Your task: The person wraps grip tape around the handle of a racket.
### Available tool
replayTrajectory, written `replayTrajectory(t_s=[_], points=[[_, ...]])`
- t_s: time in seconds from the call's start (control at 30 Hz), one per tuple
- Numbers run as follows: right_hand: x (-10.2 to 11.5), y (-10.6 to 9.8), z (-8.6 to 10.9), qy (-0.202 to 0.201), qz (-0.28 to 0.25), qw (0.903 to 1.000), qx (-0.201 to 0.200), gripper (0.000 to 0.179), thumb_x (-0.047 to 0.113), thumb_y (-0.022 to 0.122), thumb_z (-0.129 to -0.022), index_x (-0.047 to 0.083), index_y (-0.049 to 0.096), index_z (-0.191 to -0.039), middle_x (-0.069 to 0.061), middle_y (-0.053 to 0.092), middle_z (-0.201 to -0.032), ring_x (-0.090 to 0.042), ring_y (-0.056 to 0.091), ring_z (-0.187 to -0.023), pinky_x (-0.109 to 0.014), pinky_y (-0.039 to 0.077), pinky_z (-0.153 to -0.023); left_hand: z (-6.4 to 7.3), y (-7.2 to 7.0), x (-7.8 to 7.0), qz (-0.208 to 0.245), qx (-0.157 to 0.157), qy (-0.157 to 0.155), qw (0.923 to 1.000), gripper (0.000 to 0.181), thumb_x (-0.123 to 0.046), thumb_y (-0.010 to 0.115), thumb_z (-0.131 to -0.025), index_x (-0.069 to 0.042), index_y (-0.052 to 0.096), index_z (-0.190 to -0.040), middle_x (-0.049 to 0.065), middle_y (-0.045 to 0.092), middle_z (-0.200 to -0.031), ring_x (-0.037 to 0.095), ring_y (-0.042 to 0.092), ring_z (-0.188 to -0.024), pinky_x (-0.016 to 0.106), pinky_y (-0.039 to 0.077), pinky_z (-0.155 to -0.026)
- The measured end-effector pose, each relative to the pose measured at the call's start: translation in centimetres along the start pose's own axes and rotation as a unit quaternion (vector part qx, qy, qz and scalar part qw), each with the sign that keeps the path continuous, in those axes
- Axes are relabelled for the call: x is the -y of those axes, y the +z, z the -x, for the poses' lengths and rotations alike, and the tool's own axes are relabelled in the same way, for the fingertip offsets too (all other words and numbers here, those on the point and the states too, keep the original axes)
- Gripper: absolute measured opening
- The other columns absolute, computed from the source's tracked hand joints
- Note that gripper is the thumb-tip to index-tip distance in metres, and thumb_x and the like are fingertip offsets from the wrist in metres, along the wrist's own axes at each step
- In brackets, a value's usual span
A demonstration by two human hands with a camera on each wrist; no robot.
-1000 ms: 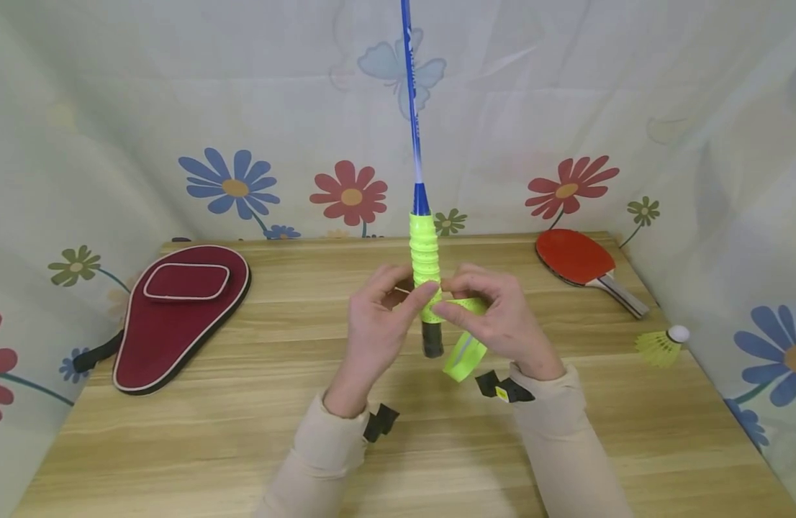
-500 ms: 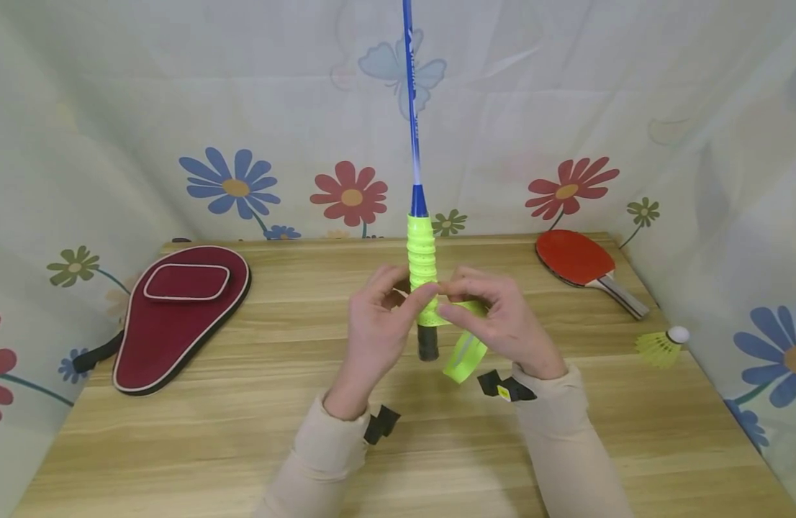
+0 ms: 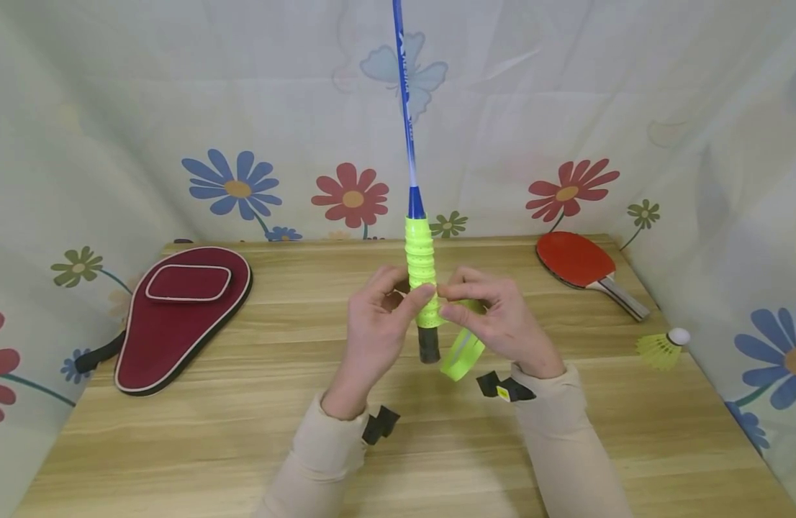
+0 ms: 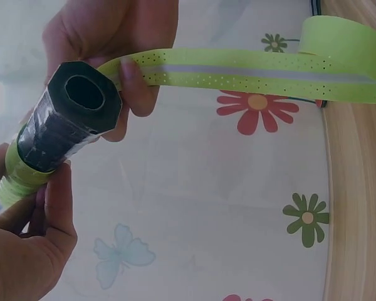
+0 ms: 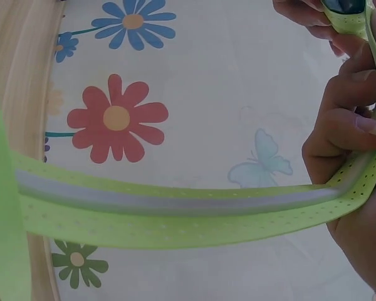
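Note:
A badminton racket (image 3: 412, 162) stands nearly upright between my hands, its blue shaft leaving the top of the head view. Neon yellow-green overgrip tape (image 3: 420, 252) winds in ridges round its handle; the black butt end (image 3: 429, 345) is uncovered. My left hand (image 3: 375, 324) grips the wrapped handle between thumb and fingers. On the other side my right hand (image 3: 495, 316) pinches the tape close to the handle. The tape's loose tail (image 4: 238, 69), perforated and with a grey centre strip, hangs curled below the right hand.
A maroon paddle case (image 3: 171, 338) lies at the left of the wooden table (image 3: 255, 453). At the right are a red table tennis paddle (image 3: 574, 259) and a yellow shuttlecock (image 3: 660, 349). Flower-printed curtain (image 3: 268, 93) surrounds the table's back and sides.
The racket has turned a little, showing more shaft lettering, and its shaft leans further left. The handle has shifted slightly left. Both hands stay almost in place, still gripping handle and tape.

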State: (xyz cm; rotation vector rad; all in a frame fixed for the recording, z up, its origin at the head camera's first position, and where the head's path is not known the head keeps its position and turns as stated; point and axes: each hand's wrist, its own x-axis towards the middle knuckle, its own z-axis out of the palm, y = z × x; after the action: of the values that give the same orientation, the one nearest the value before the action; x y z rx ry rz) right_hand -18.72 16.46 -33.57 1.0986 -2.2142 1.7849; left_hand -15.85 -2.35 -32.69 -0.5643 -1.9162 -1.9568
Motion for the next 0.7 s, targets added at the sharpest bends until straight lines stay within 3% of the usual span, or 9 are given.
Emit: replayTrajectory(t_s=[0.23, 0.43, 0.6, 0.7], points=[[-0.17, 0.17, -0.33, 0.021, -0.030, 0.9991, -0.019, 0.027, -0.005, 0.075, -0.081, 0.004, 0.072, -0.106, -0.007, 0.070, -0.096, -0.025, 0.063, -0.087, -0.037, 0.054, -0.081, 0.04, -0.07, 0.11, 0.022, 0.016, -0.015, 0.9995, 0.021, -0.008, 0.066, -0.092, 0.004, 0.067, -0.110, 0.013, 0.057, -0.093, 0.021, 0.060, -0.085, 0.033, 0.056, -0.076], [-0.59, 0.02, -0.42, 0.059, -0.033, 0.9975, -0.023, 0.024, -0.005, 0.075, -0.081, 0.004, 0.071, -0.103, -0.007, 0.070, -0.096, -0.025, 0.064, -0.088, -0.037, 0.054, -0.081, 0.02, -0.15, 0.28, 0.002, 0.027, -0.014, 0.9995, 0.024, -0.010, 0.062, -0.095, 0.004, 0.066, -0.115, 0.012, 0.059, -0.096, 0.020, 0.059, -0.087, 0.033, 0.056, -0.076], [-1.05, -0.22, -0.60, 0.070, -0.030, 0.9971, 0.011, 0.017, 0.000, 0.074, -0.083, 0.004, 0.073, -0.100, -0.006, 0.071, -0.094, -0.026, 0.065, -0.090, -0.039, 0.053, -0.085, -0.09, -0.17, 0.27, -0.001, 0.031, -0.005, 0.9995, 0.022, -0.006, 0.060, -0.096, 0.006, 0.066, -0.114, 0.014, 0.060, -0.094, 0.020, 0.057, -0.084, 0.029, 0.053, -0.074], [-1.06, -0.31, -0.61, 0.079, -0.023, 0.9963, 0.026, 0.012, 0.004, 0.074, -0.084, 0.005, 0.075, -0.096, -0.005, 0.072, -0.089, -0.025, 0.064, -0.083, -0.036, 0.053, -0.078, -0.17, -0.15, 0.29, 0.003, 0.035, -0.004, 0.9994, 0.020, -0.004, 0.058, -0.096, 0.008, 0.065, -0.111, 0.015, 0.059, -0.092, 0.021, 0.055, -0.081, 0.027, 0.052, -0.071]])
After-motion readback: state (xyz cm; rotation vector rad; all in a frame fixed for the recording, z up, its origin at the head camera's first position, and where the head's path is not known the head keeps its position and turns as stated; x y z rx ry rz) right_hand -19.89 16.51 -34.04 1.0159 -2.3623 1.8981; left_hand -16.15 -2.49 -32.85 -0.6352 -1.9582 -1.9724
